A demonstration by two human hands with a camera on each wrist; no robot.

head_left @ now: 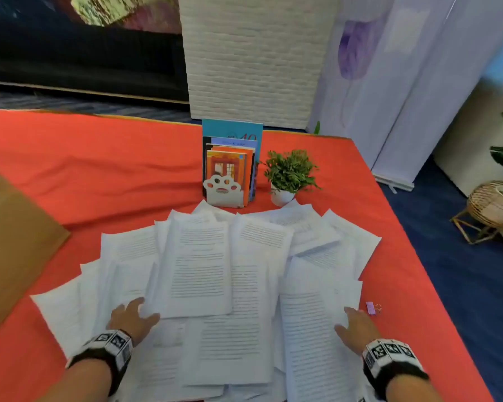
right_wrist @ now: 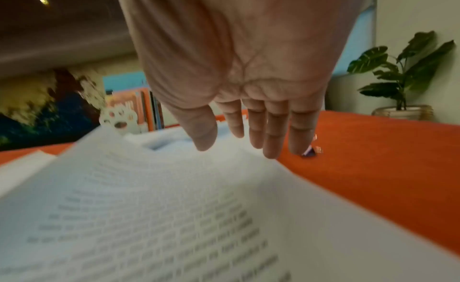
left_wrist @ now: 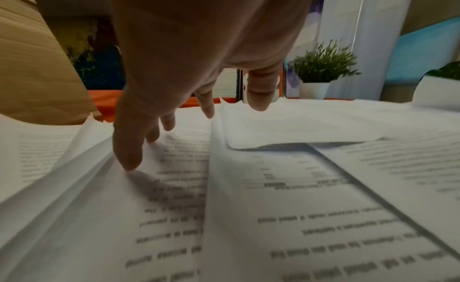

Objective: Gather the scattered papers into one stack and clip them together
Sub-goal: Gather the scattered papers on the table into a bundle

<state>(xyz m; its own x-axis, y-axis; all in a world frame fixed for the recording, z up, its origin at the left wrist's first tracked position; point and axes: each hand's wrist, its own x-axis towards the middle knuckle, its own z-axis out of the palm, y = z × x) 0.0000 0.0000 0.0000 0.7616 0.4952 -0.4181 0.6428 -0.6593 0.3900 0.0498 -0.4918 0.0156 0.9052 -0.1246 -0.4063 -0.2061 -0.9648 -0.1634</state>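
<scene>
Several white printed papers [head_left: 215, 271] lie fanned out and overlapping on the orange table. My left hand [head_left: 132, 316] rests flat on the sheets at the lower left, fingers spread; in the left wrist view its fingertips [left_wrist: 129, 160] touch the edge of a lifted bundle of papers [left_wrist: 273, 207]. My right hand [head_left: 353, 326] lies with straight fingers on the right-hand sheets [right_wrist: 154, 207], near their right edge. A small purple binder clip [head_left: 372, 308] sits on the cloth just right of the papers, also partly visible past the right fingers [right_wrist: 309, 151]. Neither hand holds anything.
A bookend with upright books [head_left: 230, 169] and a small potted plant [head_left: 288, 175] stand just behind the papers. A brown cardboard piece [head_left: 12, 242] lies at the left. The orange tablecloth [head_left: 84, 169] ends at the right, with blue floor and a wicker planter [head_left: 491, 207] beyond.
</scene>
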